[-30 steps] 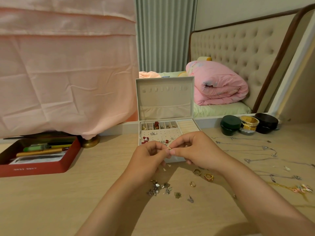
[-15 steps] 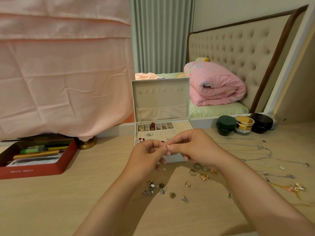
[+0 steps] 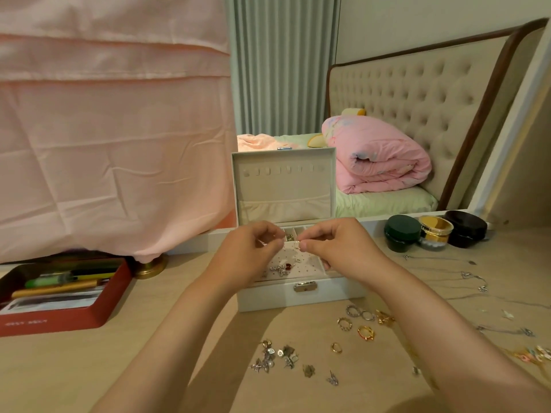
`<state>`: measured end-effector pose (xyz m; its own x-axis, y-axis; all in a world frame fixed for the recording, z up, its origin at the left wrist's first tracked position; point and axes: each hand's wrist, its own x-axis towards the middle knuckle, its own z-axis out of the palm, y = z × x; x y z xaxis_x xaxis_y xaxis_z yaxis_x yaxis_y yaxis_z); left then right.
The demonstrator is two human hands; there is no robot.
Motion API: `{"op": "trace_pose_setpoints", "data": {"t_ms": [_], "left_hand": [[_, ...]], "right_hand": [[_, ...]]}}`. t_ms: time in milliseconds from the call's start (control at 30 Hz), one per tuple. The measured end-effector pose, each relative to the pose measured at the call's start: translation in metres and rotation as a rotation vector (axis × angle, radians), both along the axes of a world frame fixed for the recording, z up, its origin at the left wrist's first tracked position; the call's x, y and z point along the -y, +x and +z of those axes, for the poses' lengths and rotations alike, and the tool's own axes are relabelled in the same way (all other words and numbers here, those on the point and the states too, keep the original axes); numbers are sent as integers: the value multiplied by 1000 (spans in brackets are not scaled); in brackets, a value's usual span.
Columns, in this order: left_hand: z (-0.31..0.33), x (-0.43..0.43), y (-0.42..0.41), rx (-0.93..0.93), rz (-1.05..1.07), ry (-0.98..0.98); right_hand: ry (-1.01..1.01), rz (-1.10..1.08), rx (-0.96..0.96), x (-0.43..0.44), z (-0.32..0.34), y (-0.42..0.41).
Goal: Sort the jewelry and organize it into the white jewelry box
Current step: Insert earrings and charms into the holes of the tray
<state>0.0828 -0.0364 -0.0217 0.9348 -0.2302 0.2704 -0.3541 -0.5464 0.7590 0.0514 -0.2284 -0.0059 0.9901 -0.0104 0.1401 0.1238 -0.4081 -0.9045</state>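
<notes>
We hold a tiny pale-gold earring piece just above the open white jewelry box.
Our right hand pinches it between thumb and forefinger, directly over the box's perforated beige earring panel, so we judge the coming move to be a short drop downward; its long axis is too small to read. Our left hand hovers just beside, fingers curled into a pinch, though we cannot tell whether it holds anything. Nearer us on the pale wooden tabletop lie loose gold and silver rings and a scatter of small earrings; thin silver chains trail rightward.
</notes>
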Motion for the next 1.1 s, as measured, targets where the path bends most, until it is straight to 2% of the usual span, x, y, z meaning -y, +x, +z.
{"op": "trace_pose_setpoints", "data": {"t_ms": [100,200,300,467,600,667,767,867,1100], "left_hand": [[12,-1,9,-96,-112,-115],[15,-2,13,-65,-74,-198],[9,-1,10,-84,-38,-258],[-7,4,-5,-68,-26,-194],[-17,8,-27,-50,-41,-112],[-24,13,-40,-86,-89,-78],[-36,20,-54,-121,-118,-35],[-45,21,-65,-159,-153,9],[-46,15,-72,-210,-178,37]], "right_hand": [[2,31,40,-12,11,18],[43,56,50,-18,18,28],[3,54,43,-16,17,30],[-172,101,-9,2,13,12],[-522,325,-208,17,11,-25],[-681,369,-307,18,3,-40],[-829,372,-356,17,-13,-55],[-909,343,-326,16,-22,-64],[-867,316,-259,15,-27,-65]]}}
